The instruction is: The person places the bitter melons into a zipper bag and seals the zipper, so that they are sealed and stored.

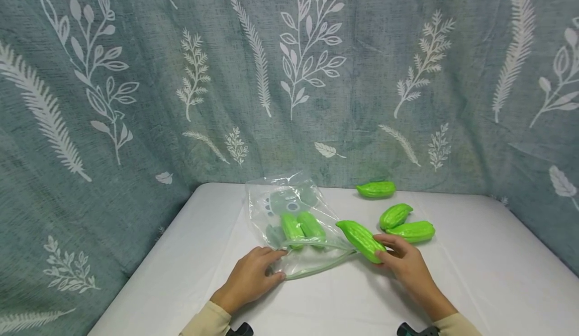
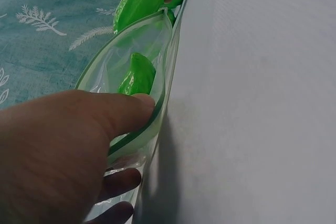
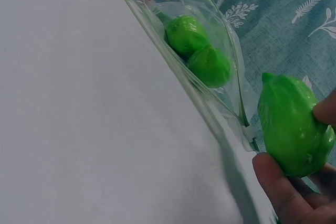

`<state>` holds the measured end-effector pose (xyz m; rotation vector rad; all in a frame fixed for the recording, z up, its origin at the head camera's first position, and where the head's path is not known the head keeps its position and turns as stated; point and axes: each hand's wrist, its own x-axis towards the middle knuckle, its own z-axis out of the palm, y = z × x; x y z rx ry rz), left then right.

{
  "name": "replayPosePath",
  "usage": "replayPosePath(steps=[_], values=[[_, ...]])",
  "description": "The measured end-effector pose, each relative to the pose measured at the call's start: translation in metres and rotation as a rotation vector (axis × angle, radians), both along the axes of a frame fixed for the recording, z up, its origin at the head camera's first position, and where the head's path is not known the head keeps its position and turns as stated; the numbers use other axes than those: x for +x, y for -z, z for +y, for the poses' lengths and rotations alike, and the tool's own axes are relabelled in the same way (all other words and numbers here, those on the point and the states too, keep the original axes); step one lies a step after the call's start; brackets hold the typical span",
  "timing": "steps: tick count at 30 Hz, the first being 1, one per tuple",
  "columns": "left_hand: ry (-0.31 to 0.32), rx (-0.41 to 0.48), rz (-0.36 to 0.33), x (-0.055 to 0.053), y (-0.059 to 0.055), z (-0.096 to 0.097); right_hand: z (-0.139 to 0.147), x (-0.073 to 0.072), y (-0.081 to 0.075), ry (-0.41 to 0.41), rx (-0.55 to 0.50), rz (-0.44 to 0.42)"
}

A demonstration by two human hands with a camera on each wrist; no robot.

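Observation:
A clear zip bag [image 1: 327,207] with a green zip edge and a printed pattern lies on the table, its mouth parted toward me. Two green bitter melons [image 3: 186,36] are inside it. My left hand [image 1: 251,275] grips the left end of the bag's mouth; in the left wrist view one digit lies over the rim and other fingers sit below. Between thumb and fingers, my right hand [image 1: 407,263] holds another bitter melon [image 1: 359,239], tilted, its pointed tip toward the bag, just beside the right end of the mouth.
To the right lie two loose bitter melons [image 1: 411,231], touching each other. One more bitter melon [image 1: 376,189] is near the back edge of the white-covered table [image 1: 181,250]. A teal curtain [image 1: 362,140] with white leaf prints hangs behind and at both sides.

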<state>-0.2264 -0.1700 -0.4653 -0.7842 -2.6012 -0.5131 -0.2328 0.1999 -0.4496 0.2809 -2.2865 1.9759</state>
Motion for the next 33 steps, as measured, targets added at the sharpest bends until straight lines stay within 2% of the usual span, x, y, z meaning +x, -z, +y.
replayPosePath(steps=[19,28,33], values=[[0.001,-0.003,0.003,-0.001,0.002,0.0,-0.008,0.006,-0.005,-0.064,-0.004,0.022],[0.0,-0.003,0.006,-0.002,0.002,-0.001,-0.013,0.008,-0.006,-0.144,-0.011,0.069],[0.0,-0.001,0.007,-0.002,0.002,-0.001,-0.015,0.008,-0.005,-0.228,-0.023,0.123]])
